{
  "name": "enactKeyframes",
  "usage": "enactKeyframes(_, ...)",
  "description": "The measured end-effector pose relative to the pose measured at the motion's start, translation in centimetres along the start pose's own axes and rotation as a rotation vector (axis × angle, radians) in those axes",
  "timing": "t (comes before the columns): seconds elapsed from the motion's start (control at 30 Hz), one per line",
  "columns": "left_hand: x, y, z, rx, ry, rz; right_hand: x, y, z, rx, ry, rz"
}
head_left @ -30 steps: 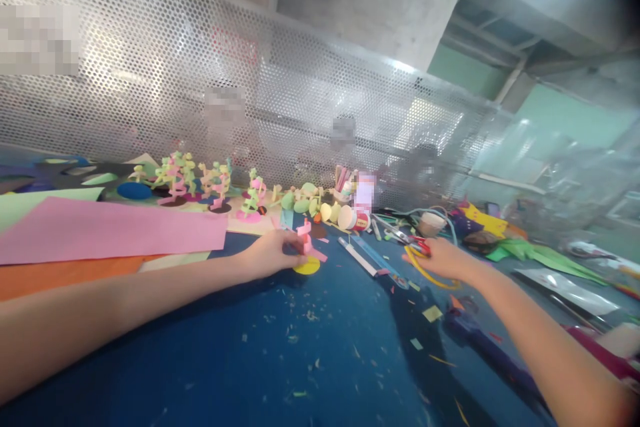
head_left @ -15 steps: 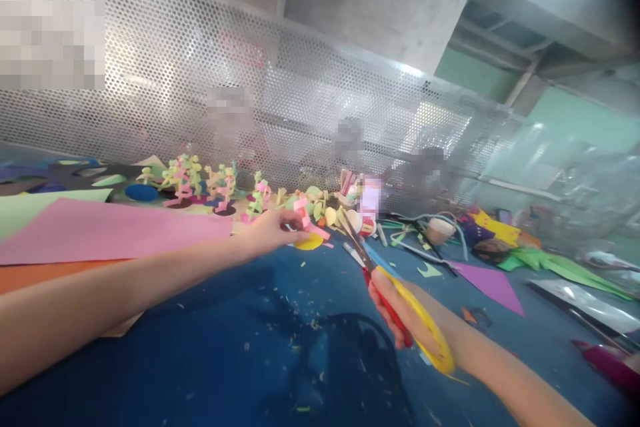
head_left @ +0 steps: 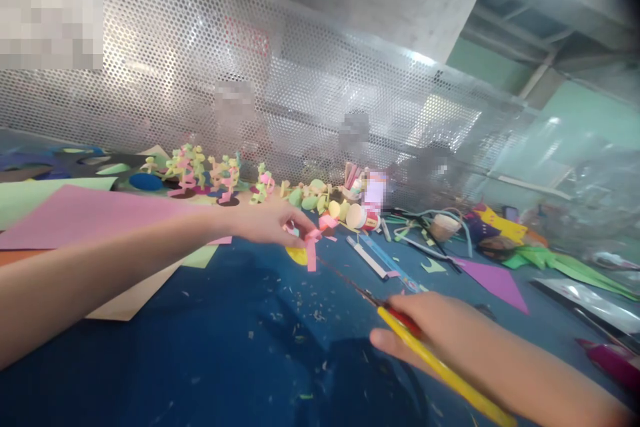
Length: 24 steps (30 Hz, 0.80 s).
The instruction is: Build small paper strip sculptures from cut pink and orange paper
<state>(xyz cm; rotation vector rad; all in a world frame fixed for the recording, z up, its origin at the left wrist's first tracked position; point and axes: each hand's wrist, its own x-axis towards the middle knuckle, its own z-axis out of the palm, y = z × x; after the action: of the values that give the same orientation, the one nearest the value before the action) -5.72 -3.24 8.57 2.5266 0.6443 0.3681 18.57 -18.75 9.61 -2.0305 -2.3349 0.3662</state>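
Note:
My left hand (head_left: 265, 221) pinches a curled pink paper strip (head_left: 311, 252) over the table, its end hanging down. A yellow paper piece (head_left: 297, 255) shows under the same fingers. My right hand (head_left: 445, 330) is wrapped round scissors (head_left: 440, 367) with yellow and red handles. Their blades point left towards the strip, tips close to its hanging end; whether they touch it I cannot tell. The blades look close together. Behind my left hand stand several small pink and green curled-paper figures (head_left: 230, 180) on dark round bases.
Large pink paper (head_left: 100, 213) lies at left, with a beige sheet (head_left: 135, 293) below it. Beyond the scissors are a white cutter-like tool (head_left: 367, 257), a blue ruler (head_left: 390, 263) and a paper cup (head_left: 444, 227). A purple sheet (head_left: 493, 283) lies right. A perforated metal screen (head_left: 300, 80) borders the back.
My right hand has turned and come nearer, swinging the scissors from pointing up and away to pointing left at the strip. The strip's end now hangs down from my left fingers.

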Motion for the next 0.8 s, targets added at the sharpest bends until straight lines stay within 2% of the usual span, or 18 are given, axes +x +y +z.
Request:
enactKeyframes(0.1, -0.1, 0.3, 0.2, -0.027, -0.014, -0.035, 0.0, -0.2, 0.2, -0.035, -0.051, -0.013)
enactKeyframes(0.37, 0.0, 0.2, 0.4, -0.024, -0.054, -0.012, 0.0, -1.0, 0.1, -0.130, -0.059, 0.006)
enactKeyframes(0.57, -0.3, 0.6, 0.3, -0.044, -0.089, -0.040, 0.3, -1.3, 0.0, -0.176, -0.143, 0.009)
enactKeyframes(0.8, -0.4, 0.9, 0.4, -0.040, -0.124, 0.038, 0.4, -1.5, 0.1, -0.195, -0.156, 0.034)
